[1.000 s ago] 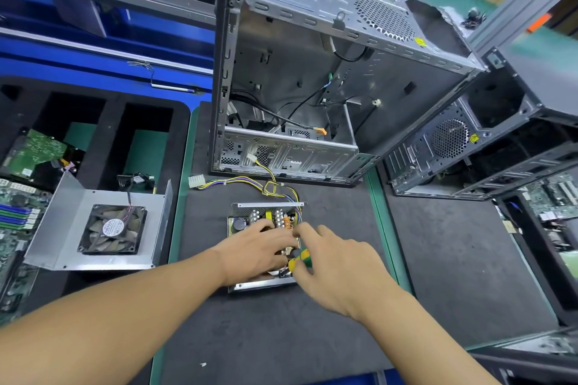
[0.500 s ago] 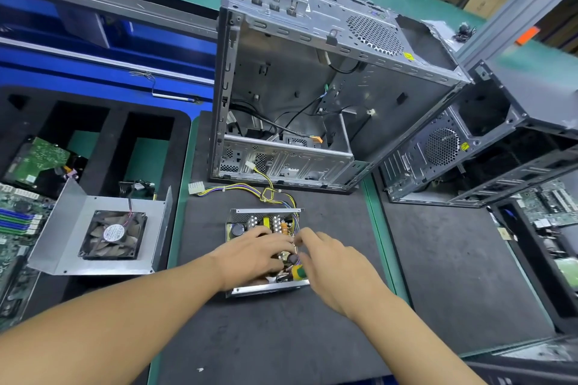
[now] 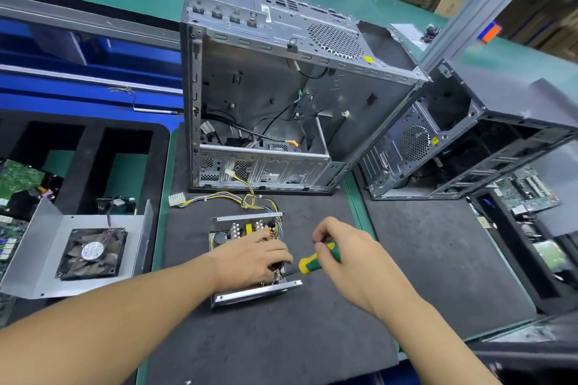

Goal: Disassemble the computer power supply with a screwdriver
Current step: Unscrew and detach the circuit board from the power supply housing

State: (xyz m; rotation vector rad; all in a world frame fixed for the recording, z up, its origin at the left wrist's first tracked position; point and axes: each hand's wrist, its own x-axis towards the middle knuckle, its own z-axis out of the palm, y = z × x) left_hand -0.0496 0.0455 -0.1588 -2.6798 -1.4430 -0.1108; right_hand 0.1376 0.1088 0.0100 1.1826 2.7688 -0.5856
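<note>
left hand (image 3: 250, 262) pressed flat on the open power supply (image 3: 247, 256), fingers relaxed; right hand (image 3: 350, 259) fingers pinched the screwdriver (image 3: 316, 261).

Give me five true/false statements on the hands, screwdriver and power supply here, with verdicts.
1. The right hand grips the green-and-yellow screwdriver. True.
2. The left hand is lifted clear of the power supply. False: it rests on it.
3. The power supply is closed. False: its components are exposed.
4. A fan lies in a metal cover, left of the power supply. True.
5. The power supply sits inside the computer case. False: it lies on the dark mat in front of it.
</note>
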